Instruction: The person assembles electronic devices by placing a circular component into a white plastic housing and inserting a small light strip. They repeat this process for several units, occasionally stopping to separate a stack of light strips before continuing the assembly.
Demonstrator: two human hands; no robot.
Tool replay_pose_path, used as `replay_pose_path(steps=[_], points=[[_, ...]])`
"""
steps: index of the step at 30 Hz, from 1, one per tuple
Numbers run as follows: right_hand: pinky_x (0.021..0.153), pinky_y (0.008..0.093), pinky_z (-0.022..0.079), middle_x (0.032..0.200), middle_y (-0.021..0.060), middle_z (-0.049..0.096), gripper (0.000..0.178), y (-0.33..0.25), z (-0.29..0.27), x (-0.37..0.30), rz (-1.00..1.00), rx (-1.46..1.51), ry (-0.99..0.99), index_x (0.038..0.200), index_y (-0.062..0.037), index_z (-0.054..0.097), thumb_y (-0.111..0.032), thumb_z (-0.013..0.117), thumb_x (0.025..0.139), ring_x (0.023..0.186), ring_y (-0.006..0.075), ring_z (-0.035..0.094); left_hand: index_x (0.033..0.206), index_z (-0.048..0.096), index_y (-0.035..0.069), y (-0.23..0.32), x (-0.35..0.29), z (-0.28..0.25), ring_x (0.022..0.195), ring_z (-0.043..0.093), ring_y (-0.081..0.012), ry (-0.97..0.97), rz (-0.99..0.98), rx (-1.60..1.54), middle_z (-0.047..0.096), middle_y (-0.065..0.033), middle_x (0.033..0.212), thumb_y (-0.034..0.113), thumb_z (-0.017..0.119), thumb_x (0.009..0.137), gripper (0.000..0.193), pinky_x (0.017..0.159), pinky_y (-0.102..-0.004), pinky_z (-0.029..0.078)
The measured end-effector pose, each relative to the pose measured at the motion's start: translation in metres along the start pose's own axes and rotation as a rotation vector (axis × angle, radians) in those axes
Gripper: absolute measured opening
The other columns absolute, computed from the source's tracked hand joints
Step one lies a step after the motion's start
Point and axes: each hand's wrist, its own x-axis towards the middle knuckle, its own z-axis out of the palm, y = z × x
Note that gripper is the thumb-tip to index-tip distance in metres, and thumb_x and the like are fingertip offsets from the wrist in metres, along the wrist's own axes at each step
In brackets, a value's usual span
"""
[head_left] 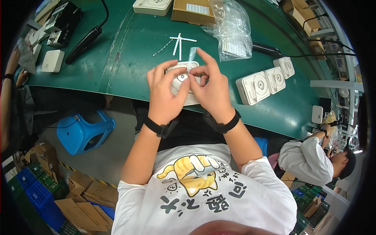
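At the near edge of the green bench lies a white plastic device with a round dial in its middle, partly covered by my hands. My left hand curls over its left side, thumb and fingers bent around the dial. My right hand is over the right side, its thumb and fingertips pinched together beside the dial. A translucent bluish strip of film sticks up from that pinch, below the raised index finger. The exact grip is hidden by the fingers. Just beyond lie several thin white strips.
Several similar white devices stand in a row to the right. Clear plastic bags and a cardboard box are at the back. A black handheld tool lies left. A blue stool stands below; co-workers sit at both sides.
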Motion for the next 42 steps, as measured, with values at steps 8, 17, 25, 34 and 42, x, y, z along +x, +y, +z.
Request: replay_pose_path(steps=[8,17,25,34,42], points=[[0.067,0.0290,0.055,0.108,0.0088,0.088,0.060,0.007,-0.002,0.002,-0.139,-0.142,-0.014,0.158,-0.0085,0.070,-0.002,0.086,0.100,0.067,0.0151,0.063,0.109,0.091,0.006,-0.026,0.046,-0.011,0.124,0.077,-0.0317,-0.176,-0.073,-0.279,0.081,-0.0143,0.132,0.014,0.092,0.097,0.014,0.101,-0.0406,0.062],[0.077,0.0398,0.057,0.103,0.0071,0.080,0.037,0.013,-0.006,0.002,-0.375,-0.247,-0.084,0.130,-0.0091,0.084,0.004,0.078,0.096,0.082,0.0275,0.073,0.105,0.090,0.004,-0.024,0.044,-0.041,0.112,0.081,-0.0300,-0.163,-0.024,-0.096,0.083,-0.0149,0.127,0.013,0.095,0.095,0.015,0.094,-0.0383,0.063],[0.088,0.0444,0.056,0.107,0.0049,0.075,0.039,0.003,-0.011,0.006,-0.451,-0.376,-0.197,0.126,-0.0111,0.085,0.003,0.077,0.091,0.096,0.0296,0.074,0.104,0.084,0.002,-0.016,0.017,-0.052,0.137,0.073,-0.0405,-0.177,0.080,-0.042,0.079,-0.0178,0.144,0.016,0.097,0.089,0.024,0.112,-0.0475,0.059],[0.087,0.0426,0.056,0.110,0.0036,0.077,0.035,0.002,-0.013,0.018,-0.561,-0.468,-0.253,0.122,-0.0095,0.086,0.000,0.081,0.089,0.098,0.0276,0.074,0.139,0.072,0.008,-0.026,-0.014,-0.035,0.166,0.054,-0.0475,-0.157,0.268,-0.081,0.071,-0.0191,0.164,0.025,0.108,0.078,0.073,0.128,-0.0540,0.050],[0.088,0.0439,0.058,0.109,0.0049,0.077,0.029,0.001,-0.018,0.022,-0.592,-0.434,-0.289,0.118,-0.0080,0.086,-0.002,0.081,0.090,0.099,0.0293,0.073,0.163,0.056,0.010,-0.034,-0.018,-0.031,0.165,0.056,-0.0412,-0.146,0.312,0.068,0.068,-0.0172,0.167,0.034,0.113,0.072,0.110,0.130,-0.0533,0.048]])
